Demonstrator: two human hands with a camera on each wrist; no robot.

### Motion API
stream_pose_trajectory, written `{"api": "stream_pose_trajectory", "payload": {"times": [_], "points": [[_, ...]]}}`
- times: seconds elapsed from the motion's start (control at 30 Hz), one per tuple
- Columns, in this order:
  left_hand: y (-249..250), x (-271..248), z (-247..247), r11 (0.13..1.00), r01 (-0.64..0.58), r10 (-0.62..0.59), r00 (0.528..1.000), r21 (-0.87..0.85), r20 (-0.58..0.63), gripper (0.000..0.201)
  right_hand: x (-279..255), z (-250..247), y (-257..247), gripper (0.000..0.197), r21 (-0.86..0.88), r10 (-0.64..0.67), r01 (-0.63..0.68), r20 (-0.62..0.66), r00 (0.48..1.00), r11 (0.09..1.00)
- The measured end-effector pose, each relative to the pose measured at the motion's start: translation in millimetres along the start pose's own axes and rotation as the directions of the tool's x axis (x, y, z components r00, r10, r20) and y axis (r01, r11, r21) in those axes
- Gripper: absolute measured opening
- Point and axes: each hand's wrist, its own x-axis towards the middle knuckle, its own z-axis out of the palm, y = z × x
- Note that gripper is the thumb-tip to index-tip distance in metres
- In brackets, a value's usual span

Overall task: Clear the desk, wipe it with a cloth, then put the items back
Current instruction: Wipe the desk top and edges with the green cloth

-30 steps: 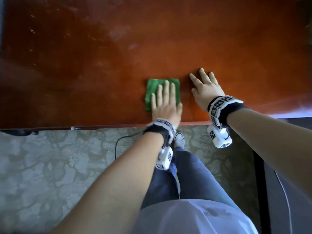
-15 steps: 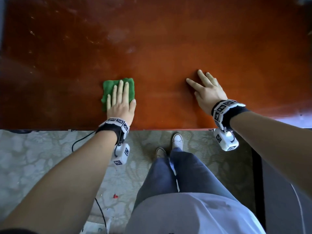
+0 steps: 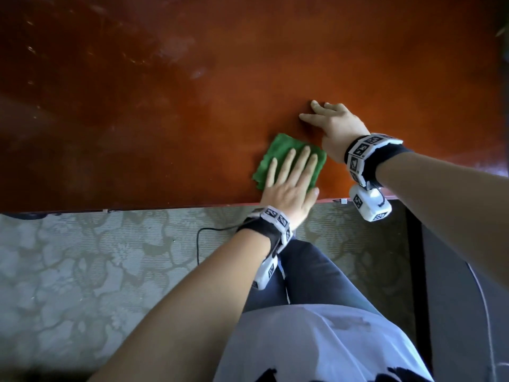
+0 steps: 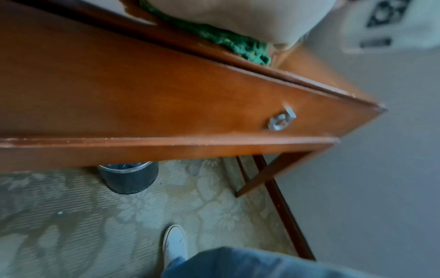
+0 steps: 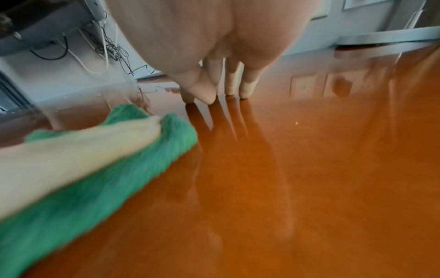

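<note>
Green cloth [image 3: 286, 158] under flat left hand [image 3: 286, 194], bin [image 4: 129, 176] contents unclear

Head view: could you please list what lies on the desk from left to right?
Green cloth with the left hand flat on it → right hand resting on the desk.

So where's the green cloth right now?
In the head view the green cloth lies flat under the left hand, near the desk's front edge, beside the right hand.

green cloth [image 3: 286, 158] flat on desk [image 3: 192, 92], near front edge
</note>
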Motion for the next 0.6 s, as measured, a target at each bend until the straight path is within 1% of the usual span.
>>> {"api": "stream_pose_trajectory", "payload": {"times": [0.07, 0.13, 0.2, 0.23, 0.3, 0.37, 0.43, 0.5, 0.57, 0.6], "points": [[5, -15, 8, 0.997, -0.059, 0.06, 0.998, 0.052, -0.009, 0.065, 2, -3, -2, 0.082, -0.002, 0.012, -0.012, 0.011, 1.0, 1.0], [1, -25, 11, 0.994, -0.091, 0.092, 0.996, 0.066, -0.011, 0.063, 2, -2, -4, 0.083, 0.003, 0.027, -0.027, 0.015, 1.0, 1.0], [-12, -28, 8, 0.995, -0.074, 0.075, 0.997, 0.068, -0.014, 0.062, -1, 2, -6, 0.083, -0.002, 0.039, -0.039, 0.023, 0.999, 0.999], [-21, -30, 6, 0.997, -0.045, 0.046, 0.999, 0.061, -0.014, 0.062, -3, 4, -8, 0.084, -0.003, 0.041, -0.041, 0.025, 0.999, 0.999], [-49, -35, 2, 0.998, 0.056, -0.054, 0.998, 0.041, -0.034, 0.062, -8, 12, -10, 0.086, -0.001, 0.052, -0.052, 0.022, 0.998, 0.999], [-89, -43, -4, 0.98, 0.2, -0.199, 0.978, 0.013, -0.065, 0.063, -13, 21, -14, 0.084, 0.007, 0.07, -0.07, -0.003, 0.998, 0.998], [-136, -57, -11, 0.936, 0.351, -0.351, 0.933, -0.013, -0.08, 0.061, -18, 27, -20, 0.078, 0.023, 0.087, -0.086, -0.047, 0.995, 0.996], [-182, -74, -20, 0.882, 0.47, -0.472, 0.878, -0.044, -0.078, 0.06, -23, 32, -25, 0.071, 0.044, 0.112, -0.108, -0.083, 0.99, 0.993], [-215, -92, -25, 0.836, 0.543, -0.549, 0.833, -0.081, -0.074, 0.06, -29, 38, -30, 0.068, 0.056, 0.135, -0.13, -0.1, 0.986, 0.99], [-222, -96, -25, 0.824, 0.559, -0.566, 0.82, -0.092, -0.083, 0.06, -31, 41, -33, 0.068, 0.054, 0.142, -0.137, -0.104, 0.984, 0.989]]}}
